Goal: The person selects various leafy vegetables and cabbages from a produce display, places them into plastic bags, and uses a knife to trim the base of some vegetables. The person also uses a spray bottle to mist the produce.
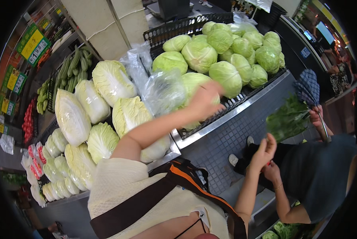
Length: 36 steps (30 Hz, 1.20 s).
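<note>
My left hand [206, 97] is blurred and lies over a round green cabbage [196, 80] at the front of a black plastic crate [193, 25]. Blur hides whether its fingers grip anything. A crumpled clear plastic bag [165, 89] lies just left of that hand, against the cabbage. Out to the right, my right hand [265, 151] is raised above the tiled floor with its fingers bent and apart, and I see nothing in it. Close below it is another person's hand [272, 173] by a small red thing. Several more cabbages [224, 76] fill the crate.
Wrapped napa cabbages [74, 118] are piled left. A metal rim [217, 122] edges the stand. At right, a person in a dark top [318, 176] holds a folded checked umbrella [308, 85] beside bagged leafy greens [286, 119]. My black-and-orange strap [184, 176] crosses my chest.
</note>
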Tool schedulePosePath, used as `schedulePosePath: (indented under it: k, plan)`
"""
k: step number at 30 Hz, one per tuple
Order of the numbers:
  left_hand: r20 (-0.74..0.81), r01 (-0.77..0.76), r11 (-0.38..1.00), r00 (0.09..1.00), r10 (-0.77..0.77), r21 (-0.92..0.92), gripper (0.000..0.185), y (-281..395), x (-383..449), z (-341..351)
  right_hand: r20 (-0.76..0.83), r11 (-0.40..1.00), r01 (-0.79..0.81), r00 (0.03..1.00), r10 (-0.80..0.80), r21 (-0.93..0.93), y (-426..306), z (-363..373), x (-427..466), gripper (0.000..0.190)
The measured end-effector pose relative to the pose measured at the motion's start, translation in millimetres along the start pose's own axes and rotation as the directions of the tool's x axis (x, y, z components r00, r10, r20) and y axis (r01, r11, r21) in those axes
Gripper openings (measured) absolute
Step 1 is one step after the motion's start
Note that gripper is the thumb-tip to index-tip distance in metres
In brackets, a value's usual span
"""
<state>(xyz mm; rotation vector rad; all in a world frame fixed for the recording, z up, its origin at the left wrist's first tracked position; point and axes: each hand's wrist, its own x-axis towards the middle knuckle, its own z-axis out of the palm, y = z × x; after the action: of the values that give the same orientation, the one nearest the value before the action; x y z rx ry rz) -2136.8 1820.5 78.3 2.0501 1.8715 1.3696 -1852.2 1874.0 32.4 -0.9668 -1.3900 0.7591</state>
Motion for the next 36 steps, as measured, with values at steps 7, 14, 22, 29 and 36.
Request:
schedulePosePath:
  k: [7,14,22,29,36]
  plan:
    - [0.145,0.594,0.720,0.726,-0.672,0.359,0.056,-154,-75,-116,0.651,0.953,-0.280,0.746,0.140,0.115,-11,112,-59,0.020]
    - [-0.200,0.184,0.501,0.762,-0.616,-0.845,0.018,-83,-3,-189,0.812,0.796,-0.539,0.574,0.108,0.275,-74,183,-54,0.056]
    - [-0.105,0.202,0.674,0.917,-0.386,-0.711,0.019,-39,30,-129,0.780,0.809,-0.447,0.625,-0.024,0.383,-111,197,-15,0.091]
    - [-0.135,0.221,0.715,0.904,-0.405,-0.663,0.018,-14,41,-130,0.497,0.961,-0.172,0.867,0.043,0.218,-77,183,-37,0.098]
    - [0.343,0.462,0.635,0.886,-0.311,-0.619,0.014,21,15,-25,0.358,0.596,-0.497,0.868,0.345,0.630,-57,113,-36,0.014]
